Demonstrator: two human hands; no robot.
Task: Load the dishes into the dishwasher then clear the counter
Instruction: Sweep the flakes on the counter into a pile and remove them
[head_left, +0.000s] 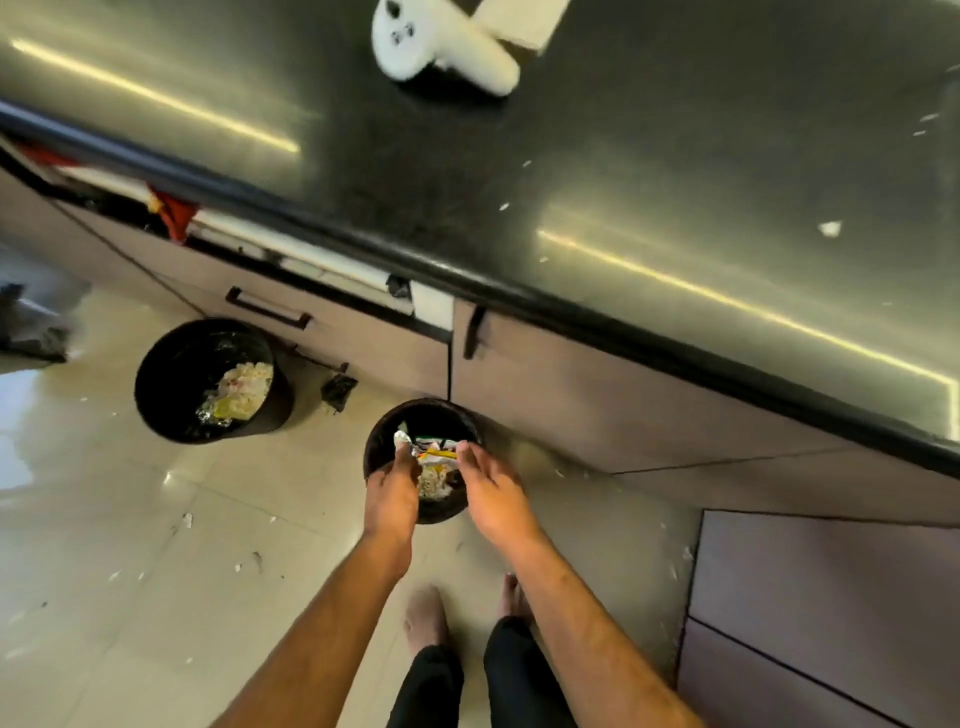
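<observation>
Scene: a person stands barefoot at a black kitchen counter, both arms reaching down over a small black waste bin on the tiled floor.
Left hand: the left hand hangs over the near-left rim of the bin, fingers pointing down into it; whether it grips a scrap of foil there cannot be told.
Right hand: the right hand is spread over the bin's right side, fingers relaxed and straight, holding nothing that shows.
Bin contents: crumpled foil, wrappers and food scraps lie between the two hands.
Second bin: a larger black bin, part-filled with waste, stands to the left against the cabinet drawers.
Counter: a white handheld controller lies at the far edge, touching a pale box; white crumbs dot the surface at right.
</observation>
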